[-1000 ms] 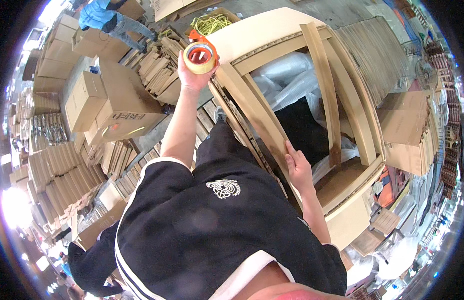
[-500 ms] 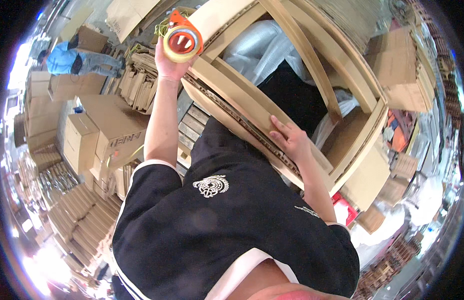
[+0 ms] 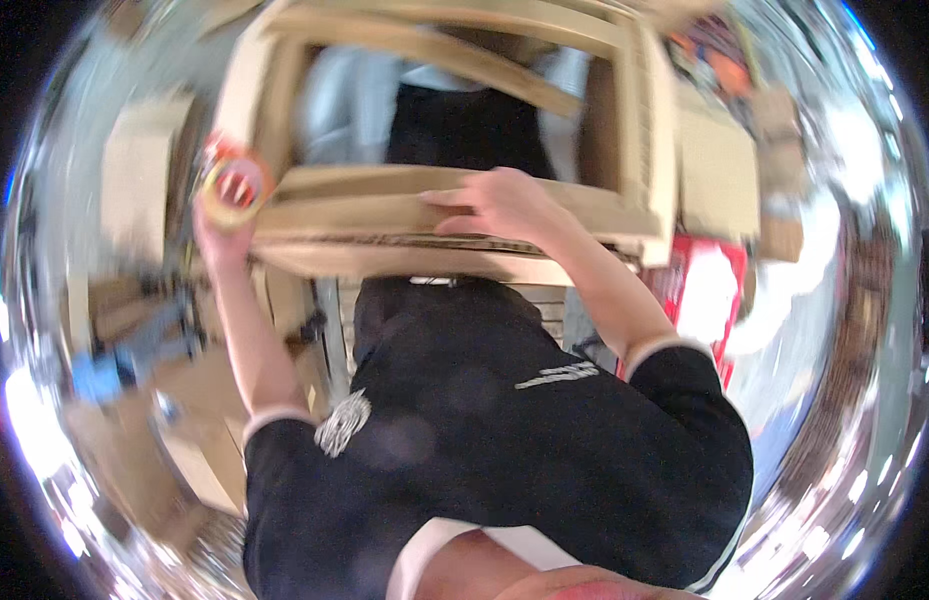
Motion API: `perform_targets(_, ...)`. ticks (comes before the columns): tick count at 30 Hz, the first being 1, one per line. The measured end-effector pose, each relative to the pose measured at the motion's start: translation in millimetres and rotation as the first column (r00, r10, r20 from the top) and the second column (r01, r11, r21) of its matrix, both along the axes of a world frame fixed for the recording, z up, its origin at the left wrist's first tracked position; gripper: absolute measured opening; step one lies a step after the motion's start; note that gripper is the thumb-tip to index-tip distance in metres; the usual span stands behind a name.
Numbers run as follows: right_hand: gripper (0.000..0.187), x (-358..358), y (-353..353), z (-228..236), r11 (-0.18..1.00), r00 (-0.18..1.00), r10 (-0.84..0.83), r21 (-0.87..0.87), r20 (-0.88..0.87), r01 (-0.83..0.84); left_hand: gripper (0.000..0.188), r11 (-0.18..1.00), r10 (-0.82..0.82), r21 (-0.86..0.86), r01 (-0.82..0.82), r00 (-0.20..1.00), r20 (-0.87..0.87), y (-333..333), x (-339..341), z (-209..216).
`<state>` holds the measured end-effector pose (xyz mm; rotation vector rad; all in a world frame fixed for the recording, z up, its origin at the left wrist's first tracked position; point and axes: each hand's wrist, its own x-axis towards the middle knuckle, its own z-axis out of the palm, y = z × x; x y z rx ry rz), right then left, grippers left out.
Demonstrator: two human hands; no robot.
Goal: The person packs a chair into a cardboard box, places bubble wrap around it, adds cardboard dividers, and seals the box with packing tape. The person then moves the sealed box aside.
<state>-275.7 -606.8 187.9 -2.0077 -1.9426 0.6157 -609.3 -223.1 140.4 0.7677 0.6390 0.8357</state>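
Observation:
A large open cardboard carton [image 3: 644, 130] stands right in front of me, its edges lined with cardboard strips. Inside it lie a black item [image 3: 464, 130] and pale, translucent wrapping [image 3: 339, 100]. One loose-looking strip [image 3: 484, 65] crosses the opening at a slant. At the carton's near left corner, my left hand [image 3: 222, 238] is closed around an orange tape dispenser [image 3: 237, 187] with a roll of tape on it. My right hand [image 3: 509, 208] rests on the near cardboard strip [image 3: 354, 215], fingers stretched toward the left. Motion blurs both hands.
Slats [image 3: 554, 305] show beneath the carton's near side. Other cartons stand to the left [image 3: 139, 185] and right [image 3: 719, 165]. A red and white object [image 3: 702, 290] is close by my right arm. A blurred person in blue [image 3: 99, 375] is at the far left.
My view has turned, so the carton now sits squarely before me instead of slanting. The dispenser is still in my left hand. My right hand's fingers now lie flatter along the near strip.

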Motion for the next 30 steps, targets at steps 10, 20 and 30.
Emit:
perform_targets(10,0.042,-44.1,-26.2,-24.8,0.877,0.876,-0.479,0.009,-0.053,0.480,0.064,0.961,-0.237,-0.184,0.206,0.958,-0.164,17.4,1.3,0.6)
perform_targets(20,0.022,-64.3,-41.6,-54.2,0.649,0.687,-0.725,0.385,0.050,0.657,0.070,0.883,-0.321,-0.407,0.233,0.933,-0.164,11.1,-21.4,-34.0)
perform_targets(30,0.078,48.9,-143.1,-61.1,0.043,-0.211,-0.912,0.594,0.352,0.804,0.077,0.877,-0.271,-0.357,0.323,0.944,0.188,63.4,-22.0,-23.5)
